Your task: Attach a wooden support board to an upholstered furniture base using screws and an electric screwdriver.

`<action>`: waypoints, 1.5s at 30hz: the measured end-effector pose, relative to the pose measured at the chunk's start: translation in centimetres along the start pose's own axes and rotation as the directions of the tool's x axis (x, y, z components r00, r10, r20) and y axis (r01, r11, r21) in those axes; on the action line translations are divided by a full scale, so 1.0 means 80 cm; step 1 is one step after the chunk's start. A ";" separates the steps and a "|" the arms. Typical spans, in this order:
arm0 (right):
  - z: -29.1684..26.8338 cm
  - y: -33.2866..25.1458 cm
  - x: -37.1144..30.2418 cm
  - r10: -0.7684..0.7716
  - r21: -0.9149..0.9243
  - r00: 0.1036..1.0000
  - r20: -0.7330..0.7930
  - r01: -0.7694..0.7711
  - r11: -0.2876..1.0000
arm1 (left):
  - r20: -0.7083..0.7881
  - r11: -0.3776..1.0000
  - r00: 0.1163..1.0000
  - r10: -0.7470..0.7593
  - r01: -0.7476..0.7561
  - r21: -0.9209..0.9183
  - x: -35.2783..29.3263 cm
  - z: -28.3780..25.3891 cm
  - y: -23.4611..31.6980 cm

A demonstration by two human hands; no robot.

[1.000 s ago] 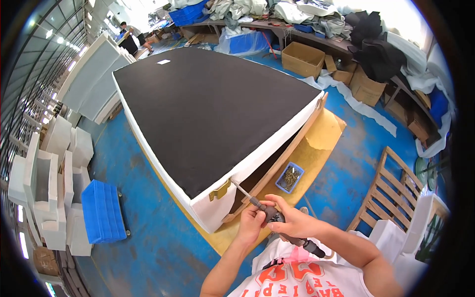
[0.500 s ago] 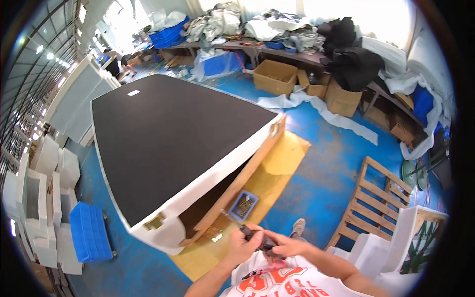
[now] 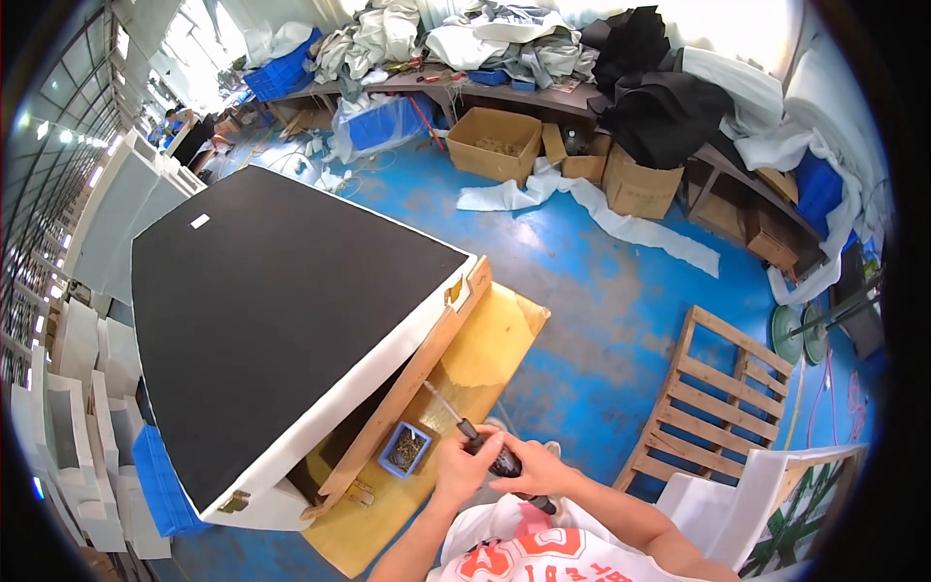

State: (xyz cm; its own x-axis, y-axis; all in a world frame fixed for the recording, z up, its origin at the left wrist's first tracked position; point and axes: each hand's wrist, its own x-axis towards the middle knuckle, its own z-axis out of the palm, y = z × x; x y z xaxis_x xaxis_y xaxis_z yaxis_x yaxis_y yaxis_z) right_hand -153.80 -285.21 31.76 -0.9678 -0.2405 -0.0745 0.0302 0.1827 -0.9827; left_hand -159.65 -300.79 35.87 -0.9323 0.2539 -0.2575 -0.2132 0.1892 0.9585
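Observation:
Both of my hands are wrapped round a dark electric screwdriver (image 3: 503,460) in front of my body; its long metal bit points up and left toward a wooden rail. My left hand (image 3: 467,469) grips its front part, and my right hand (image 3: 536,468) closes on the body behind. Below the bit, a small blue tray (image 3: 423,471) of screws rests on a yellow padded board (image 3: 485,354). The wooden rail (image 3: 407,383) runs along the near side of a large black-topped, white-sided furniture piece (image 3: 291,291). A brass-coloured metal fitting (image 3: 453,291) sits near the rail's far end.
A slatted wooden pallet (image 3: 713,393) and a white upholstered piece (image 3: 766,495) stand at my right. Along the back, a workbench (image 3: 543,97) carries fabric heaps, with cardboard boxes (image 3: 493,144) before it. A blue bin (image 3: 165,485) and white furniture parts lie left.
My view has swung to the right, so the furniture piece sits further left. The screwdriver stays in both hands. More of the screw tray shows now.

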 end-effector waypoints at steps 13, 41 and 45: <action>-0.129 0.053 0.169 0.551 0.391 0.830 0.089 -0.538 0.747 | 0.216 0.415 0.872 -0.439 0.410 -0.812 0.230 -0.022 -0.118; -0.312 0.182 0.285 0.344 -0.201 0.837 0.425 -0.284 0.938 | -0.292 0.648 0.864 -0.411 0.052 -0.760 0.383 0.045 -0.124; -0.316 0.188 0.286 0.385 -0.222 0.791 0.475 -0.316 0.922 | -0.218 0.644 0.880 -0.423 0.123 -0.755 0.386 0.043 -0.127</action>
State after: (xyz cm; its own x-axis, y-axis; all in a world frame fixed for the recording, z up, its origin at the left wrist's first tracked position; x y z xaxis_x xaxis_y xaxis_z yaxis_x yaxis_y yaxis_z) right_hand -181.83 -263.86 19.53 -0.6355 -0.5725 -0.5181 0.2781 0.4562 -0.8453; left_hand -185.28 -291.60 17.79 -0.7936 -0.0632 -0.6051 -0.4723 -0.5629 0.6783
